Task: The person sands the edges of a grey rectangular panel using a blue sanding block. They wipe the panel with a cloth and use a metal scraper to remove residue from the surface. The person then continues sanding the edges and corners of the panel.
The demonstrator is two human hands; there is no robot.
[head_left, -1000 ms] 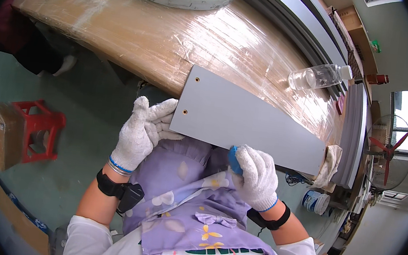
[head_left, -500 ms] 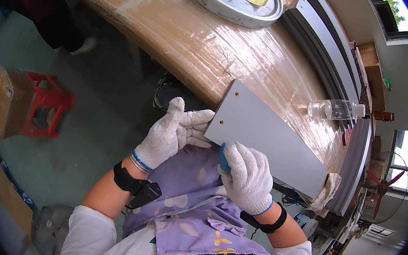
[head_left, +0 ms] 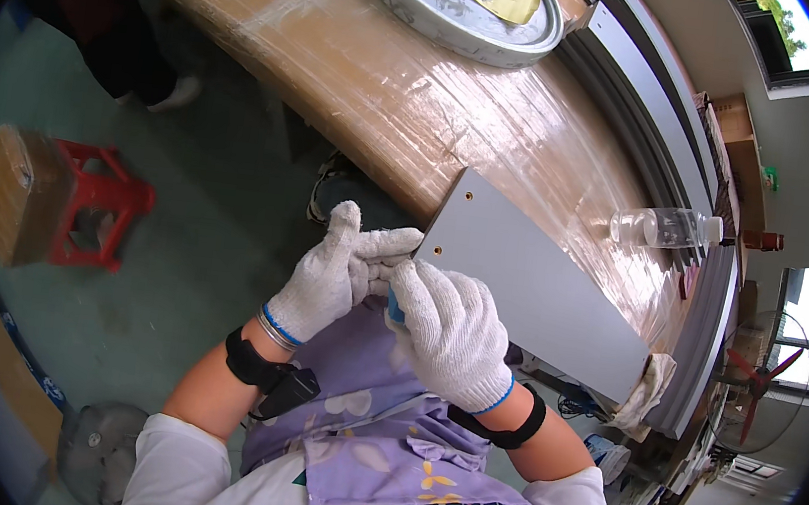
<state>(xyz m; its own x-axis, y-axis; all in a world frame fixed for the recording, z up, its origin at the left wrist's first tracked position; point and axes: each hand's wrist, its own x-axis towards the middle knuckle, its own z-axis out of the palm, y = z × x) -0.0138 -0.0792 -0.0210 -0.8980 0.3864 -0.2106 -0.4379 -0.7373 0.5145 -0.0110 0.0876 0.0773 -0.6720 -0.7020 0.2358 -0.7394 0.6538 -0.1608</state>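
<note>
A flat grey panel (head_left: pixel 531 282) with two small brass-coloured holes at its left end lies along the near edge of the table. My left hand (head_left: pixel 328 269), in a white knitted glove, has its fingers stretched out toward the panel's left end, thumb raised. My right hand (head_left: pixel 450 333), gloved the same way, is closed round a small blue object (head_left: pixel 395 307) at the panel's near left corner. Most of that blue object is hidden by the fingers, so its kind cannot be told. The right fingertips come close to the left fingers.
On the film-covered table (head_left: pixel 345 76) stand a round grey-smeared lid (head_left: pixel 430 31) and a clear bottle (head_left: pixel 657 226). Long grey panels (head_left: pixel 645 70) lie at the far right. A white cloth (head_left: pixel 643 389) hangs by the panel's right end. A red stool (head_left: pixel 95 207) stands left; a person is far left.
My right hand has moved left along the panel's near edge to its left corner, with the blue object in it. My left hand stays nearly in place. The view has shifted slightly.
</note>
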